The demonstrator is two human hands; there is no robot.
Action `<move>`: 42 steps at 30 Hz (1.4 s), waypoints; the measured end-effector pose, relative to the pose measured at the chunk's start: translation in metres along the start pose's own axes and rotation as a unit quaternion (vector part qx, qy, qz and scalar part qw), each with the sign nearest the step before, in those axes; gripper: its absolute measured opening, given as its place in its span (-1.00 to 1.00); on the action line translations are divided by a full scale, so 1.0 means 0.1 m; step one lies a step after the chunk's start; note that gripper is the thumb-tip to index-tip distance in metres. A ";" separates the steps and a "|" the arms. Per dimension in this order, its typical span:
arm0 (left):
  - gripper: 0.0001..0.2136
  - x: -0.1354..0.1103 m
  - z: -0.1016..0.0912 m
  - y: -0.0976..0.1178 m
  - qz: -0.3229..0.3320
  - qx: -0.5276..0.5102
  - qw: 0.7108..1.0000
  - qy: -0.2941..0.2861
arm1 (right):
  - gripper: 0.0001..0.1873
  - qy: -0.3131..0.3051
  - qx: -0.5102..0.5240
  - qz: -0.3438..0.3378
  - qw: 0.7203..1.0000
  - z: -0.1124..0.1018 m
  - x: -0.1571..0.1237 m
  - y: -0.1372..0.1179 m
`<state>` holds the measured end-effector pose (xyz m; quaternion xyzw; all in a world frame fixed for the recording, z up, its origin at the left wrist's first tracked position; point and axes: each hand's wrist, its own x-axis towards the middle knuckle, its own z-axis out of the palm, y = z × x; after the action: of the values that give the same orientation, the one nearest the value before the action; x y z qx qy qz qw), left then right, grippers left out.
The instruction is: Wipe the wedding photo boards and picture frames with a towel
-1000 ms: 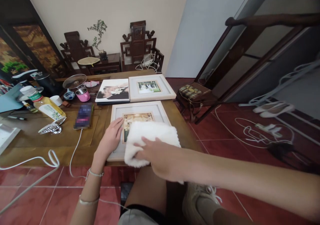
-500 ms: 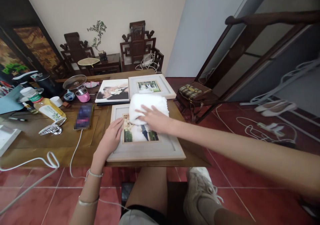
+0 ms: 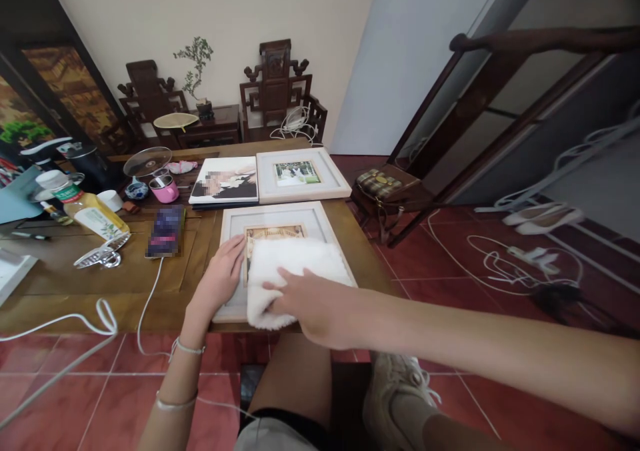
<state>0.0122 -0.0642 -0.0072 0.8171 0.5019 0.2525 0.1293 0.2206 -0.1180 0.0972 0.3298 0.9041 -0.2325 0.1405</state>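
Note:
A light wooden picture frame [image 3: 273,213] lies flat near the front edge of the table, with a photo in its grey mat. My left hand [image 3: 223,274] rests flat on its left side, fingers stretched out and together. Over the lower part of the frame lies a folded, fluffy white cloth [image 3: 300,257]. My right hand [image 3: 320,304] presses on this cloth and grips it, with the thumb tucked into its fold. The cloth hides most of the photo. Behind is a second picture frame [image 3: 330,177], beside a photo album [image 3: 225,181] with a white and black cover.
To the left on the wooden table [image 3: 100,291] are a phone [image 3: 166,232] on a white cable, a hair claw [image 3: 105,251], a bottle of yellow liquid [image 3: 90,207] and a pink mug [image 3: 164,188]. A dark wooden chair [image 3: 430,171] with a plaid bag [image 3: 380,184] stands at the right.
My right hand has drawn the white cloth toward me, from the frame's upper part to its lower edge. The top of the photo now shows. My left hand stays in place.

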 end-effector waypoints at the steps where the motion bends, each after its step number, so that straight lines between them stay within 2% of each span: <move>1: -0.60 0.00 0.00 0.01 0.000 0.002 1.000 -0.002 | -0.37 -0.006 0.009 -0.010 1.000 -0.02 -0.03 -0.02; 3: -0.60 0.00 -0.01 0.01 0.001 0.008 1.000 -0.004 | -0.42 -0.026 0.030 -0.018 0.999 -0.05 -0.03 0.01; 6: -0.60 0.01 0.01 0.00 0.010 0.015 1.000 -0.005 | -0.35 -0.026 0.023 -0.019 0.999 -0.07 0.08 0.19; 11: -0.61 0.01 0.02 -0.03 0.016 0.016 1.000 0.000 | -0.25 0.062 -0.161 -0.004 0.985 -0.08 0.36 0.64; 16: -0.60 0.01 0.03 -0.05 0.029 0.010 1.000 0.006 | -0.23 0.077 -0.227 0.049 0.970 -0.15 0.56 0.85; 21: -0.61 0.02 0.04 -0.05 0.032 0.009 0.999 0.007 | -0.25 0.087 -0.236 0.074 0.965 -0.07 0.55 0.64; 25: -0.60 0.01 0.03 -0.04 0.027 0.014 1.000 -0.001 | -0.28 0.022 -0.153 0.067 0.986 -0.06 0.38 0.25; 29: -0.59 0.00 0.01 -0.01 0.007 0.016 1.000 -0.001 | -0.40 -0.038 -0.091 0.023 0.995 -0.15 0.10 -0.12; 33: -0.59 -0.01 0.00 -0.01 0.003 0.019 1.000 -0.010 | -0.54 -0.086 -0.056 0.008 0.995 -0.23 0.00 -0.15; 35: -0.58 -0.01 0.00 -0.01 0.006 0.018 1.000 -0.009 | -0.52 -0.059 -0.070 0.034 0.995 -0.21 0.06 -0.04; 37: -0.59 0.00 0.02 -0.02 0.007 0.013 1.000 -0.003 | -0.47 -0.002 -0.121 0.060 0.991 -0.16 0.16 0.12; 42: -0.57 0.00 0.02 0.00 -0.009 -0.014 1.000 -0.001 | -0.36 0.103 -0.250 0.133 0.954 -0.09 0.52 0.58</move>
<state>0.0132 -0.0639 -0.0087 0.8107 0.5060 0.2571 0.1435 0.2198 -0.0465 0.0649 0.4238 0.8907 0.0570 0.1542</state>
